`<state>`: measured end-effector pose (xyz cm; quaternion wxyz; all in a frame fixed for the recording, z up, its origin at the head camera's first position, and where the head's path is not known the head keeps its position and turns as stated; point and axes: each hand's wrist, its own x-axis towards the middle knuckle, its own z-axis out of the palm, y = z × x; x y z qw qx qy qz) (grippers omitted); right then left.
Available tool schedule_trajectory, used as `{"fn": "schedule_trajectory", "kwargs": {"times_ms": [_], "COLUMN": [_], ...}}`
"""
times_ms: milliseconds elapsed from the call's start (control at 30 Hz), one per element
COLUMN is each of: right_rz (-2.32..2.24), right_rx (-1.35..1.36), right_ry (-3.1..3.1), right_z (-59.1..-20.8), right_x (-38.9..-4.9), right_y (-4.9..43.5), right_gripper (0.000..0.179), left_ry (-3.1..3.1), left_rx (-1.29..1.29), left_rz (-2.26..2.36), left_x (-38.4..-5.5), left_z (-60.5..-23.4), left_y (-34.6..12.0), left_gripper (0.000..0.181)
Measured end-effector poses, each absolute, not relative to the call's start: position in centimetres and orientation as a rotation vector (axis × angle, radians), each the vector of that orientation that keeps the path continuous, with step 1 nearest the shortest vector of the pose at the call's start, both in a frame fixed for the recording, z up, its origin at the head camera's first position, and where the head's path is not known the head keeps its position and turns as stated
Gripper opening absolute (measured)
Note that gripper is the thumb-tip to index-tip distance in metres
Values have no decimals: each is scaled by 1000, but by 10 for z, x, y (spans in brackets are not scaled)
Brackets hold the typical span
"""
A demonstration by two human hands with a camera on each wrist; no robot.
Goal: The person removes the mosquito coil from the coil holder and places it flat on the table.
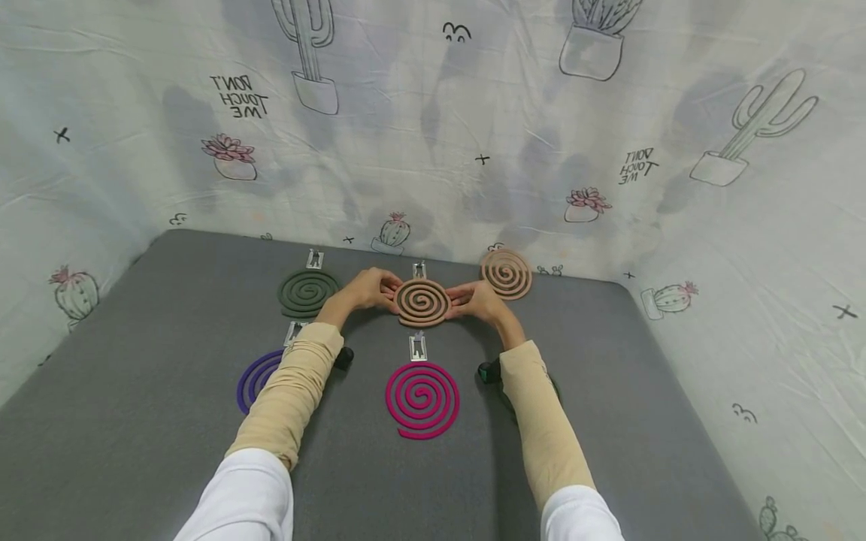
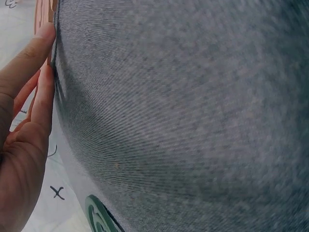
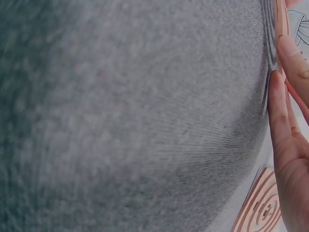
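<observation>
Between both hands is a tan mosquito coil, a flat spiral close over the grey table near the back. My left hand pinches its left edge with the fingertips. From the opposite side, my right hand pinches the right edge. In the left wrist view, the left thumb and fingers meet the coil's thin rim. The right wrist view has the right fingertips at the rim likewise. A small silver metal stand lies just behind the coil.
A dark green coil lies left, another tan coil back right against the printed cloth. A pink coil lies in front beside a metal stand. The forearms partly cover a purple coil and a green coil.
</observation>
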<state>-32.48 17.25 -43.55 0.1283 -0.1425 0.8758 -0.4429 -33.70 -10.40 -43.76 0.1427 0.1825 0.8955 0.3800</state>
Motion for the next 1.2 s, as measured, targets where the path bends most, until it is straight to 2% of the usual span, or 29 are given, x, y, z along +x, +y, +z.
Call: {"fn": "schedule_trajectory", "kwargs": {"times_ms": [1200], "right_rz": [-1270], "right_rx": [-398], "right_ry": [2575], "right_z": [-438], "right_x": [-328], "right_y": [170], "right_gripper": [47], "left_ry": [2591], "left_rx": [527], "left_rz": [1061], "left_x": [-340], "left_z": [-440], "left_y": [-106], "left_gripper": [55]}}
